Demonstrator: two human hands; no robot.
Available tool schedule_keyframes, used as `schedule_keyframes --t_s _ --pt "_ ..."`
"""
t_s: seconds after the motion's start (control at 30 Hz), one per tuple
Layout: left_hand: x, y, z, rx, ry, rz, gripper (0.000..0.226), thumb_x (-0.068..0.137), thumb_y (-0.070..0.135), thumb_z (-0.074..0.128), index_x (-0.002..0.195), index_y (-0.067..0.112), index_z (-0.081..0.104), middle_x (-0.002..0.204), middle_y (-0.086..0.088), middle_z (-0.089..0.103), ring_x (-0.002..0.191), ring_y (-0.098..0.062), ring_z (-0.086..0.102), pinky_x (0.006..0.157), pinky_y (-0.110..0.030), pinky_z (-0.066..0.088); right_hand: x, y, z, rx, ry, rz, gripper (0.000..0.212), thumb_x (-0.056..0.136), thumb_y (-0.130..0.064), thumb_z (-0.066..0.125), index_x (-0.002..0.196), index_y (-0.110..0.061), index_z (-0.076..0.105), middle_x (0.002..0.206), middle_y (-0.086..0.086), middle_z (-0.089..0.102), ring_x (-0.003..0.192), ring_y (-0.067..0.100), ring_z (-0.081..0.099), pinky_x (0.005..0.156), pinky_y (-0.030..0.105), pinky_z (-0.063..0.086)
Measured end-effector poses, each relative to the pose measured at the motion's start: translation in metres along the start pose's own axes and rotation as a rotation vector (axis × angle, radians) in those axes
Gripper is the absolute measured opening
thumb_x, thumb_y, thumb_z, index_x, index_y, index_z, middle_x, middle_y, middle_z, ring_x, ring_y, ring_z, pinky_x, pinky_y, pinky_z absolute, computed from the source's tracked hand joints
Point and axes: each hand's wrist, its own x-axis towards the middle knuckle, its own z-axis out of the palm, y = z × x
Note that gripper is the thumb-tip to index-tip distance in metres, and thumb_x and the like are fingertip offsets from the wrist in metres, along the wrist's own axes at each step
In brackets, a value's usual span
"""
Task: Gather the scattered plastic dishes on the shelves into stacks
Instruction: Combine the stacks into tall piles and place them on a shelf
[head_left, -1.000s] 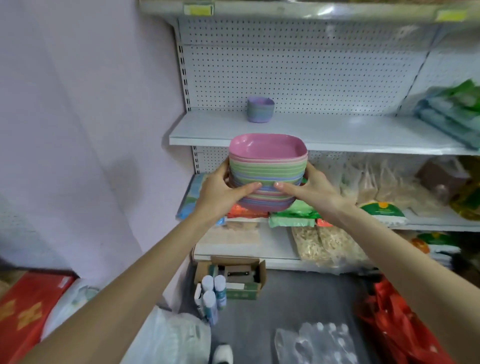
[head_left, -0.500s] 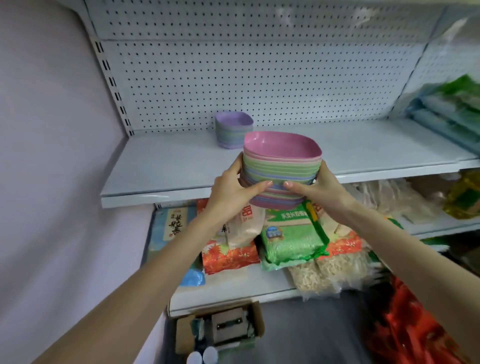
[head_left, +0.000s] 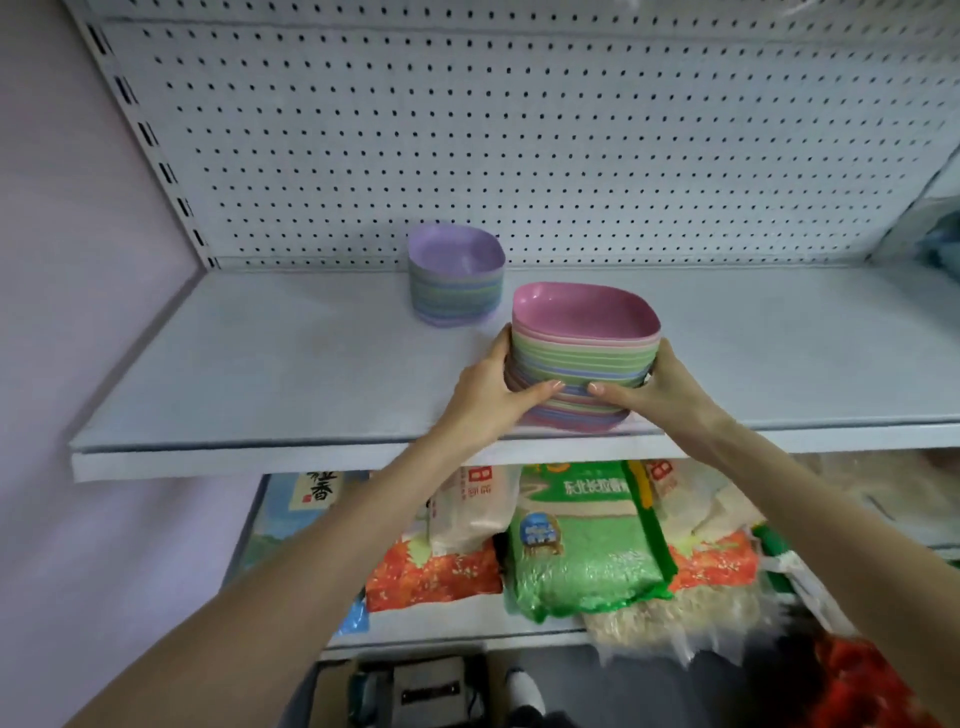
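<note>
Dishes in the pink-topped stack (head_left: 584, 364) sit at the front edge of the shelf (head_left: 260, 374), touching it or just above; you can't tell which. Your left hand (head_left: 488, 400) clasps the 9 o'clock side and your right hand (head_left: 660, 395) the 3 o'clock side, fingers curled round. The purple-topped stack (head_left: 456, 280) stands apart at 11 o'clock.

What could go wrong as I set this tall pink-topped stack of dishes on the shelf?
The pink-topped stack is near the front edge of the shelf; released there, it might tip off. The left hand and right hand hold only its sides, so upper dishes could slide. Pushed back carelessly, it may bump the purple-topped stack.
</note>
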Motion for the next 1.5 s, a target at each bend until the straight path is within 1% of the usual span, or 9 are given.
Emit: schedule_keyframes --t_s 0.2,0.3,0.4,0.5,0.6,0.7,0.9,1.1,1.5 --pt "0.066 -0.004 0.026 0.056 -0.028 0.019 0.081 0.078 0.03 0.074 0.144 0.025 0.027 0.129 0.012 0.052 0.113 -0.004 0.051 0.095 -0.02 0.043 0.074 0.028 -0.041 -0.079 0.007 -0.011 0.091 0.066 -0.009 0.081 0.139 -0.014 0.026 0.113 -0.014 0.05 0.1 -0.003 0.052 0.07 0.005 0.048" --pt "0.086 -0.002 0.013 0.24 -0.014 0.052 0.076 0.078 0.032 0.073 0.142 0.023 0.034 0.134 0.005 0.053 0.116 -0.006 0.051 0.096 -0.024 0.044 0.1 0.031 -0.052 -0.179 0.038 -0.071 0.109 0.061 -0.014 0.085 0.145 -0.021 0.016 0.135 -0.004 0.041 0.126 0.015 0.042 0.091 0.008 0.04" --pt "0.099 0.007 -0.019 0.523 0.121 0.15 0.07 0.077 0.043 0.071 0.137 0.021 0.043 0.128 -0.004 0.058 0.116 -0.02 0.055 0.096 -0.034 0.046 0.116 0.021 -0.064 -0.656 0.125 -0.371 0.122 0.054 -0.04 0.084 0.148 -0.016 0.011 0.152 0.01 0.025 0.14 0.024 0.024 0.111 0.033 0.021" --pt "0.116 0.02 -0.052 0.802 0.165 0.145 0.071 0.078 0.042 0.071 0.139 0.023 0.04 0.138 0.0 0.05 0.123 -0.018 0.047 0.089 -0.025 0.038 0.129 0.002 -0.067 -1.172 0.03 -0.78 0.093 0.057 -0.05 0.077 0.136 -0.015 0.043 0.136 0.01 0.051 0.123 0.029 0.048 0.106 0.037 0.032" --pt "0.137 0.016 -0.07 0.973 -0.048 0.007 0.077 0.078 0.047 0.068 0.142 0.021 0.035 0.144 0.001 0.042 0.128 -0.019 0.043 0.091 -0.024 0.036 0.136 -0.014 -0.059 -1.304 -0.184 -0.593 0.067 0.067 -0.052 0.073 0.125 -0.029 0.051 0.119 -0.006 0.061 0.101 0.025 0.06 0.079 0.03 0.045" --pt "0.15 -0.002 -0.076 0.999 -0.179 -0.083 0.07 0.079 0.044 0.069 0.137 0.014 0.043 0.139 -0.002 0.048 0.123 -0.02 0.046 0.095 -0.026 0.038 0.149 -0.019 -0.054 -1.27 -0.198 -0.558 0.064 0.071 -0.054 0.068 0.128 -0.035 0.047 0.122 -0.012 0.059 0.102 0.022 0.06 0.075 0.03 0.046" --pt "0.155 -0.023 -0.071 1.145 -0.097 0.051 0.062 0.081 0.046 0.064 0.133 0.017 0.047 0.131 -0.001 0.053 0.115 -0.023 0.051 0.083 -0.031 0.046 0.195 -0.022 -0.045 -1.231 -0.208 -0.507 0.057 0.072 -0.051 0.067 0.125 -0.038 0.05 0.111 -0.011 0.065 0.093 0.023 0.063 0.071 0.029 0.043" --pt "0.158 -0.022 -0.073 1.153 -0.065 0.059 0.061 0.082 0.047 0.063 0.131 0.014 0.049 0.129 -0.003 0.052 0.114 -0.023 0.049 0.071 -0.023 0.033 0.219 -0.02 -0.039 -1.232 -0.228 -0.464 0.054 0.067 -0.05 0.067 0.119 -0.042 0.054 0.1 -0.011 0.069 0.089 0.021 0.063 0.069 0.028 0.044" --pt "0.169 -0.031 -0.081 1.124 -0.121 -0.009 0.074 0.078 0.056 0.062 0.141 0.028 0.036 0.138 -0.005 0.04 0.126 -0.025 0.04 0.092 -0.032 0.042 0.226 -0.042 -0.024 -1.4 -0.312 -0.427 0.049 0.065 -0.039 0.075 0.108 -0.022 0.061 0.077 -0.003 0.055 0.082 0.023 0.061 0.065 0.027 0.042"
